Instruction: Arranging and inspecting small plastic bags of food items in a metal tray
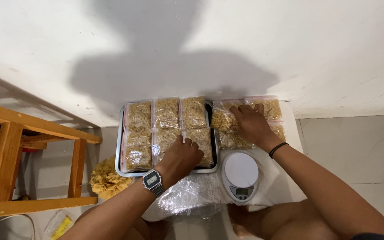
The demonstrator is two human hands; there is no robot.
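A metal tray [120, 146] holds several clear bags of dry macaroni [166, 113] laid in rows. My left hand [182, 156], with a digital watch on its wrist, rests fingers-down on a bag at the tray's near right corner. My right hand [250, 124], a black band on its wrist, presses flat on a stack of macaroni bags [270, 108] lying on the white surface right of the tray. Whether either hand grips a bag is hidden.
A white round kitchen scale [240, 173] sits near me, right of the tray. Crumpled clear plastic [191, 198] lies in front of it. A wooden stool [27, 146] stands at left, with a yellow tuft [105, 180] beside it. A white wall rises behind.
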